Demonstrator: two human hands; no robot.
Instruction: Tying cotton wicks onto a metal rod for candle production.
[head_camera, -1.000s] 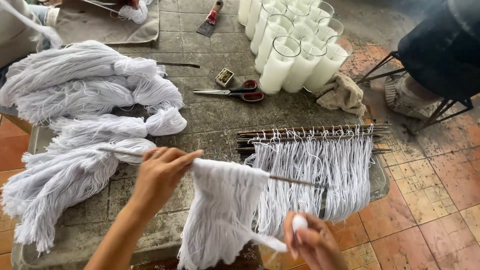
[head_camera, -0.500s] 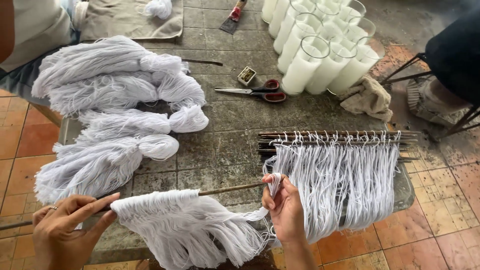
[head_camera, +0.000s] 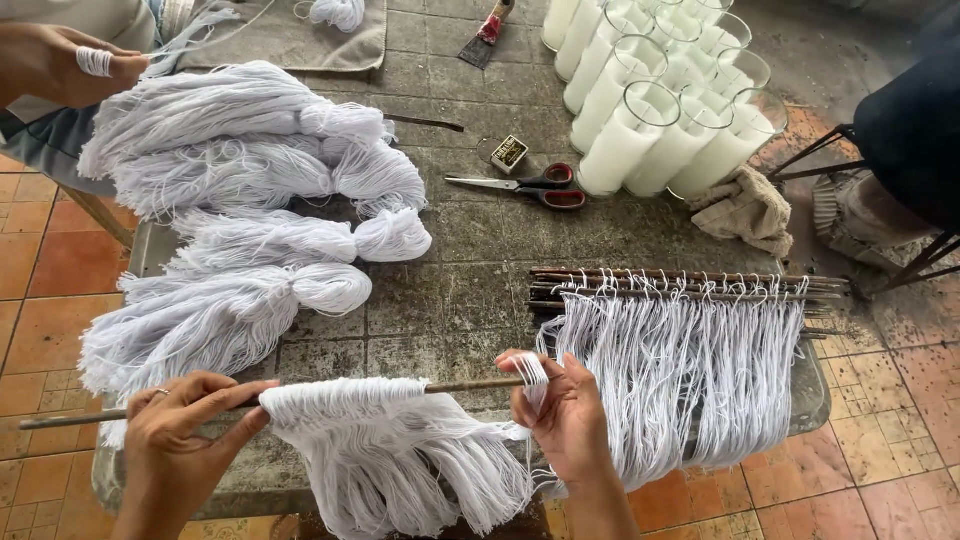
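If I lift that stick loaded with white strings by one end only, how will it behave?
The thin stick, held by left hand and right hand, would probably tilt, and its looped white strings could slide off. The strings hang limp, so they would likely sway and tangle.

A thin brown stick lies level near the table's front edge — white looped strings hang from it, bunched.

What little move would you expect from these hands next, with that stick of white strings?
Probably the right hand slides its few pinched loops along the thin stick toward the bunched white strings, since they sit apart at the tip while the left hand steadies the other end.
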